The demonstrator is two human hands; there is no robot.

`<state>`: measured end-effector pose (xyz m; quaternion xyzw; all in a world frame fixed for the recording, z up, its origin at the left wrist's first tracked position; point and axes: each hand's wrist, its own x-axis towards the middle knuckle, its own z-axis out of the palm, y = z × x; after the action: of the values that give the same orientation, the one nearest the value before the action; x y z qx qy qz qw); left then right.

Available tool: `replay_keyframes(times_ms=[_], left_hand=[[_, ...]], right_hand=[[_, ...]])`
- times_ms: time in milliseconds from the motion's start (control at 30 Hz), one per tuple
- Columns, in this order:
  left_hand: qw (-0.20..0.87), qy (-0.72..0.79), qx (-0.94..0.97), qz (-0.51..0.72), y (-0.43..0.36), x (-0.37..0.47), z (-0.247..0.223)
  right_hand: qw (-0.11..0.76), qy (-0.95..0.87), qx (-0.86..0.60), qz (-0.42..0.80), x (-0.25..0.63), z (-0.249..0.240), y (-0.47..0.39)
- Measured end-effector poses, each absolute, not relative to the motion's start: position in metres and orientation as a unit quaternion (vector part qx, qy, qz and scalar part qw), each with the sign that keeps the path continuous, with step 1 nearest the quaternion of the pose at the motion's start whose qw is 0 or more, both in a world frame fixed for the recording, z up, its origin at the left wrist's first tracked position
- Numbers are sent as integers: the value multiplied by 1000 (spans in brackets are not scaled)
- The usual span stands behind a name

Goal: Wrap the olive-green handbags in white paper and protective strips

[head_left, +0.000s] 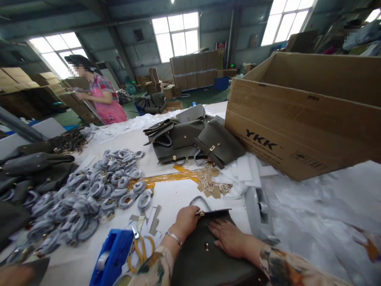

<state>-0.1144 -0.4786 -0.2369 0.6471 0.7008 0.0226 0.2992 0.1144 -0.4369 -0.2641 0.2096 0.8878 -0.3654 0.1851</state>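
A dark olive handbag (205,262) lies on the table right in front of me, its thin grey handle (200,200) sticking up at the far edge. My left hand (186,221), with a bracelet at the wrist, is closed on the bag's far left corner by a small metal fitting (201,213). Flat on the bag's top rests my right hand (228,237), fingers stretched out. Below it a small gold clasp (206,246) shows on the bag. Yellow-handled scissors (139,248) and a blue tape dispenser (111,256) lie left of my left forearm.
Wrapped grey straps (95,190) are heaped at left. Beyond are stacked handbags (187,135), brown tags (210,182) and a large cardboard box (297,119). A grey dispenser (258,210) stands at right. Another person's blurred hand (18,275) enters lower left; a person (104,95) stands behind.
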Motion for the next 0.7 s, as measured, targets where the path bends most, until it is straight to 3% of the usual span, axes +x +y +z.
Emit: replay_keyframes(times_ms=[200,367,533,700], left_hand=[[243,727,632,114,-551,-108,-219],[421,641,641,31,-582,-102,-224],[446,656,609,-1,-581,-109,-210],[530,539,653,-38,-607,-117,-194]], right_hand=[[184,876,204,-397,123,-282,-439],[203,862,210,-414,117,-280,-432],[221,836,206,-458,131,-234,-425],[224,796,142,-545,179,-192,-443]])
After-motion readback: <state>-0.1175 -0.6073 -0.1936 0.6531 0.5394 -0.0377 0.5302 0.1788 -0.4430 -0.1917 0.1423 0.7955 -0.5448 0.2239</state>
